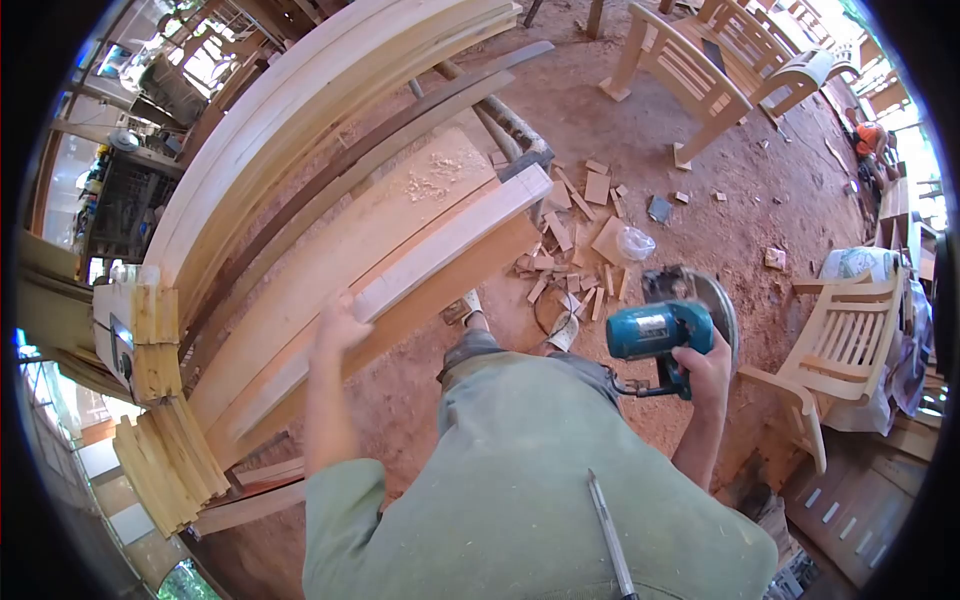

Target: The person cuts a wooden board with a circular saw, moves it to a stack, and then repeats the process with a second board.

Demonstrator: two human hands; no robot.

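My right hand (708,368) is wrapped round the handle of a teal circular saw (655,332), held out to my right above the dirt floor. The round blade guard (712,295) is on the saw's far side. On the other side, my left hand (342,326) is over a long pale timber (450,238), smeared by motion, its fingers not clear. That timber lies along the edge of a wide plank (340,270) with wood shavings (437,178) on it. A pen-like tool (610,535) lies against my green shirt.
Long thick boards (300,130) lie beyond the plank. Wood offcuts (575,235) litter the reddish floor near my feet, beside a clear plastic bag (634,243). A slatted chair (835,350) stands right; wooden benches (700,75) stand farther off. A person (872,140) is at far right.
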